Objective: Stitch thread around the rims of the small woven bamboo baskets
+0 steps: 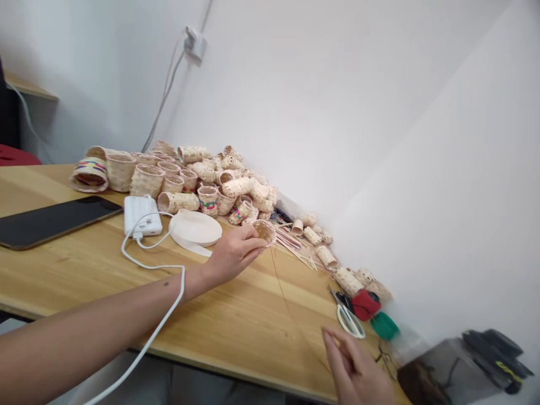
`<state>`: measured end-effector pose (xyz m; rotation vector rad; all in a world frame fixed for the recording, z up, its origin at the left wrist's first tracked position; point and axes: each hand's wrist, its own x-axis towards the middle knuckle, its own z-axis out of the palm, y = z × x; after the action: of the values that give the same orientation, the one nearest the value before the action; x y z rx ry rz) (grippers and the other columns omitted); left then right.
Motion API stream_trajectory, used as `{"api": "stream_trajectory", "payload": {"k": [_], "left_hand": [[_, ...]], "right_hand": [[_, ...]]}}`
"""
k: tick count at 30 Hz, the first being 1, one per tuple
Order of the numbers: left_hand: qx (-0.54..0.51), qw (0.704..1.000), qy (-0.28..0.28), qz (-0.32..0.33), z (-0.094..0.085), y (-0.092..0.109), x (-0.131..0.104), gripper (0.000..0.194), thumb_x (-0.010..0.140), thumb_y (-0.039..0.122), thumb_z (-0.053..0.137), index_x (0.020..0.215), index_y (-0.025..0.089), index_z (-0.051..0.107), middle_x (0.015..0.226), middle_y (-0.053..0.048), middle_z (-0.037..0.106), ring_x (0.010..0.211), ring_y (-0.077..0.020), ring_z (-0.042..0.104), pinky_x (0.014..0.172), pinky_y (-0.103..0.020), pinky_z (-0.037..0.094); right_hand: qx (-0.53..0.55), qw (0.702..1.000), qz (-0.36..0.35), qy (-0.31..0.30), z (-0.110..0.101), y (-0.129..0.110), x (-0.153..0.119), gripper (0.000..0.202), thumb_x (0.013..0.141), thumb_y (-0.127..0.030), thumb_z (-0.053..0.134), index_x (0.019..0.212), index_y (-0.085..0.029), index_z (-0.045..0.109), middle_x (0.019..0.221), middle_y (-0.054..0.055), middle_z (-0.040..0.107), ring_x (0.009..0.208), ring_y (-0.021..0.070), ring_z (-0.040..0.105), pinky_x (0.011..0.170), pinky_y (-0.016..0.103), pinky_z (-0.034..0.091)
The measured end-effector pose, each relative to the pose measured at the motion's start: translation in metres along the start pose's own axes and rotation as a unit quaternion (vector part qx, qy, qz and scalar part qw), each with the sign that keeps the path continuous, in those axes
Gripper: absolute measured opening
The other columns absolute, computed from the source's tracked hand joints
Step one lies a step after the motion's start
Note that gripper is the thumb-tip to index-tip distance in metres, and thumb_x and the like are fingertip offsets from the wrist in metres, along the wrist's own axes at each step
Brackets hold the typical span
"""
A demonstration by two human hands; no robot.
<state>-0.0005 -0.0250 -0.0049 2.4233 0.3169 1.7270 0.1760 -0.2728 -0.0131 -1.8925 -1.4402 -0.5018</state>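
My left hand [236, 252] is closed around the side of a small woven basket [266, 232], its open mouth tilted toward me. A thin brown thread [282, 289] runs from the basket's rim down to the right, reaching my right hand [358, 368] near the front edge of the table. The fingers of that hand are pinched together and slightly blurred; the thread meets them there, and whether a needle is in the pinch cannot be made out. Behind my left wrist lies a flat roll of pale ribbon [196, 228].
Many woven baskets [147, 177] are heaped along the wall. A phone [59, 219] and a white power bank [141, 216] lie left; its white cable [156, 323] crosses my left forearm. Scissors [350, 322], a red object [366, 305], a green lid [385, 326] and a clear container [447, 365] stand right.
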Motion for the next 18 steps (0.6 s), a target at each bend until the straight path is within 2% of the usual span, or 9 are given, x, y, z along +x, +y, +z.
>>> {"api": "stream_trajectory", "payload": {"k": [1, 3, 5, 7, 10, 12, 15, 18], "left_hand": [[-0.014, 1.000, -0.003, -0.001, 0.000, 0.001, 0.000, 0.023, 0.094, 0.024, 0.047, 0.091, 0.016, 0.069, 0.080, -0.005, 0.057, 0.074, -0.0145, 0.053, 0.065, -0.024, 0.041], [-0.046, 0.999, -0.008, -0.006, -0.001, 0.004, -0.001, 0.022, 0.094, 0.025, 0.048, 0.091, 0.016, 0.069, 0.079, -0.004, 0.056, 0.074, -0.0145, 0.053, 0.065, -0.024, 0.042], [-0.080, 0.997, -0.009, -0.018, -0.001, 0.006, -0.001, 0.022, 0.094, 0.026, 0.050, 0.090, 0.016, 0.069, 0.079, -0.004, 0.056, 0.073, -0.0144, 0.053, 0.065, -0.024, 0.042], [-0.104, 0.994, -0.012, -0.030, -0.001, 0.008, -0.001, 0.023, 0.094, 0.026, 0.050, 0.089, 0.016, 0.069, 0.078, -0.004, 0.055, 0.073, -0.0144, 0.053, 0.065, -0.024, 0.042], [-0.116, 0.992, -0.019, -0.036, -0.001, 0.010, 0.000, 0.023, 0.094, 0.026, 0.050, 0.088, 0.015, 0.070, 0.078, -0.004, 0.055, 0.072, -0.0146, 0.053, 0.065, -0.024, 0.041], [-0.115, 0.993, -0.024, -0.032, -0.001, 0.010, 0.000, 0.024, 0.094, 0.026, 0.049, 0.088, 0.016, 0.070, 0.077, -0.004, 0.055, 0.072, -0.0146, 0.052, 0.065, -0.024, 0.041], [-0.109, 0.993, -0.034, -0.026, -0.001, 0.011, 0.000, 0.025, 0.094, 0.027, 0.049, 0.087, 0.016, 0.070, 0.077, -0.004, 0.054, 0.071, -0.0146, 0.051, 0.064, -0.024, 0.040], [-0.102, 0.994, -0.043, -0.017, -0.001, 0.011, -0.001, 0.026, 0.094, 0.027, 0.048, 0.086, 0.015, 0.070, 0.076, -0.004, 0.053, 0.070, -0.0144, 0.050, 0.063, -0.023, 0.039]], "right_hand": [[0.027, 0.999, -0.025, -0.008, 0.007, -0.014, 0.015, 0.025, 0.082, -0.045, 0.060, 0.086, -0.025, 0.073, 0.071, 0.004, 0.068, 0.058, 0.0183, 0.062, 0.056, 0.026, 0.048], [0.069, 0.997, -0.018, 0.009, 0.023, -0.039, 0.044, 0.027, 0.084, -0.043, 0.058, 0.090, -0.022, 0.073, 0.053, -0.002, 0.054, 0.046, 0.0136, 0.049, 0.049, 0.024, 0.042], [0.116, 0.993, 0.009, 0.014, 0.040, -0.055, 0.066, 0.028, 0.082, -0.043, 0.059, 0.089, -0.019, 0.073, 0.049, -0.007, 0.037, 0.045, 0.0115, 0.041, 0.048, 0.023, 0.035], [0.180, 0.981, 0.067, 0.005, 0.055, -0.059, 0.079, 0.032, 0.080, -0.044, 0.061, 0.090, -0.016, 0.072, 0.051, -0.008, 0.029, 0.046, 0.0103, 0.035, 0.047, 0.022, 0.030], [0.292, 0.943, 0.158, -0.021, 0.067, -0.052, 0.087, 0.041, 0.076, -0.049, 0.062, 0.093, -0.013, 0.071, 0.052, -0.008, 0.030, 0.047, 0.0096, 0.031, 0.046, 0.022, 0.025], [0.332, 0.924, 0.187, -0.038, 0.070, -0.049, 0.088, 0.046, 0.076, -0.053, 0.061, 0.097, -0.012, 0.070, 0.052, -0.007, 0.035, 0.046, 0.0092, 0.031, 0.045, 0.022, 0.024], [0.356, 0.912, 0.193, -0.060, 0.072, -0.053, 0.091, 0.046, 0.078, -0.054, 0.057, 0.097, -0.013, 0.069, 0.052, -0.006, 0.037, 0.044, 0.0086, 0.032, 0.044, 0.022, 0.027], [0.379, 0.903, 0.183, -0.086, 0.075, -0.061, 0.095, 0.042, 0.075, -0.053, 0.059, 0.088, -0.014, 0.069, 0.052, -0.006, 0.039, 0.044, 0.0078, 0.032, 0.044, 0.021, 0.028]]}}
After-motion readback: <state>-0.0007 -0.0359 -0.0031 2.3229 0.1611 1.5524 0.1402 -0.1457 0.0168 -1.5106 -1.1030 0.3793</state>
